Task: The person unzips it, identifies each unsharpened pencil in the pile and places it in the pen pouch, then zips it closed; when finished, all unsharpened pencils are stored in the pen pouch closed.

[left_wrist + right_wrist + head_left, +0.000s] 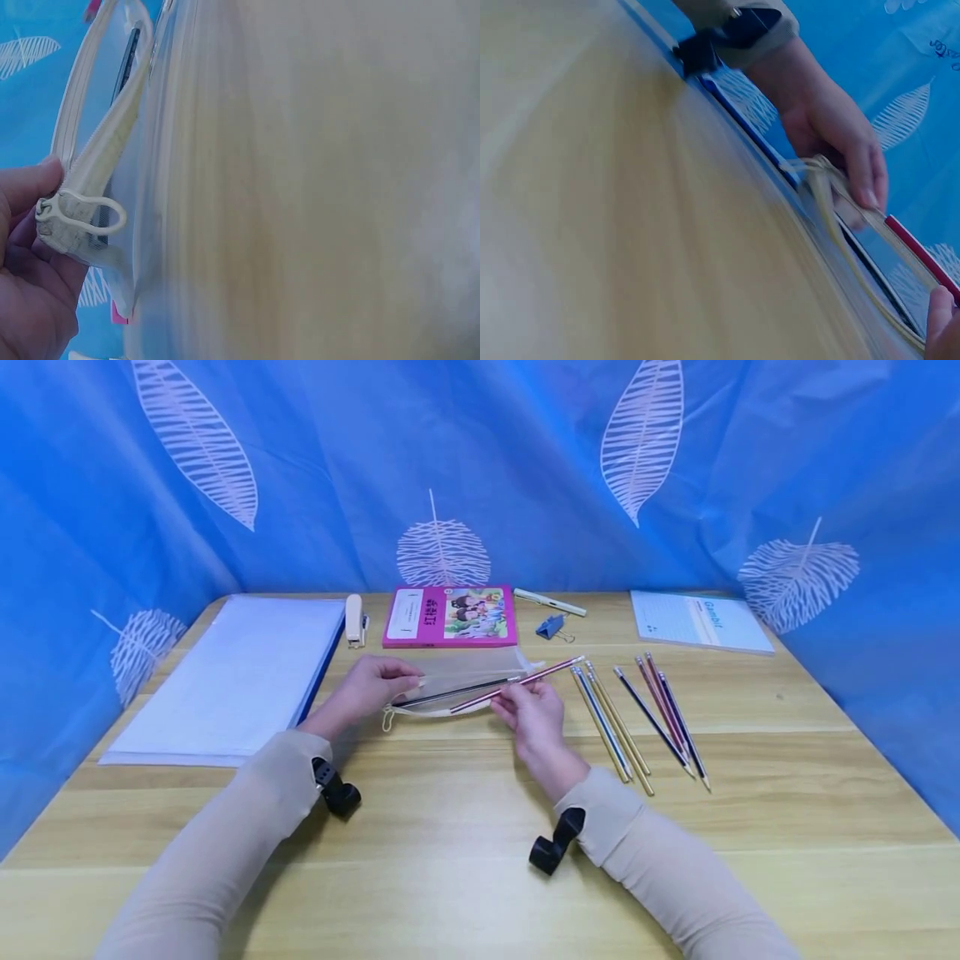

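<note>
My left hand point(371, 685) pinches the left end of a clear zippered pouch point(465, 667); its cream zipper point(86, 161) gapes, and a looped pull point(112, 217) hangs by the thumb. Inside the pouch lies a dark pencil point(450, 693), slanting along the opening. A red striped pencil point(557, 668) is pinched between the thumb and fingers of my right hand point(538, 714). That pencil slants across the mouth of the pouch, its lower end to the left over the zipper edge. In the right wrist view, only the right fingertips point(941, 319) show.
Right of the pouch lie several gold and blue-striped pencils point(611, 722) and several dark and red ones point(667, 718). Behind stand a pink book point(412, 618), a pen point(551, 602), a blue binder clip point(550, 627) and a stapler point(354, 620). White paper point(225, 685) lies left, a notepad point(675, 622) back right.
</note>
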Motion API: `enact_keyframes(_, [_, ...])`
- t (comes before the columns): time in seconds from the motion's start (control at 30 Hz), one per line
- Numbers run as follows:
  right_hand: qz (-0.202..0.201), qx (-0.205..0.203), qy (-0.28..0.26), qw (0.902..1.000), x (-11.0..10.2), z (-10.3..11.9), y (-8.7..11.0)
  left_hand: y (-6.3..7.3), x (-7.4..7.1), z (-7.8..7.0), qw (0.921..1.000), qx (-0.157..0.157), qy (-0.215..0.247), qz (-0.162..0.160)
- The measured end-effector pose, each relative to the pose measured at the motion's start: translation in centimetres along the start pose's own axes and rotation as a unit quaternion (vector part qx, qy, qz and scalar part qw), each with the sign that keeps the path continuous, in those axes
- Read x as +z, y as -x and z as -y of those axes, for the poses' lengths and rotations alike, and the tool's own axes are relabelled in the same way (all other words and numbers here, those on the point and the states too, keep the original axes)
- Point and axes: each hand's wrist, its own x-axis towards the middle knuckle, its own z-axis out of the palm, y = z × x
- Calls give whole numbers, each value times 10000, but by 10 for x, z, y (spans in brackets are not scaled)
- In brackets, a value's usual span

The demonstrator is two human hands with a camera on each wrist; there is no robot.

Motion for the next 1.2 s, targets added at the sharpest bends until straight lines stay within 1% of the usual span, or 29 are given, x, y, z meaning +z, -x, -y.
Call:
enact_keyframes(0.17, [-4,79,-83,9999,15,-15,6,1,3,-4,10000,-17,11,-21])
enact_keyframes(0.3, [105,145,-60,9998,25,-23,8,2,6,-9,10000,-66,17,25])
enact_keyframes(0.4, [173,191,0,9997,32,-28,11,3,8,-10,10000,-26,42,45])
enact_keyframes(0.57, [389,354,38,9986,40,-36,15,4,11,-10,9999,29,104,-34])
enact_keyframes(0.67, [489,461,87,9977,40,-39,15,5,13,-9,9999,68,88,-35])
enact_keyframes(0.73, [460,467,90,9978,37,-40,12,5,15,-9,9999,93,62,8])
enact_keyframes(0.9, [266,435,79,9987,29,-33,2,6,14,-10,9998,145,-69,82])
enact_keyframes(1.03, [317,532,76,9981,29,-28,-1,7,13,-11,9995,236,-195,109])
enact_keyframes(1.13, [377,608,27,9974,30,-25,-2,6,14,-11,9994,268,-155,123])
enact_keyframes(1.2, [385,635,-17,9972,30,-23,-3,5,14,-10,9992,297,-213,173])
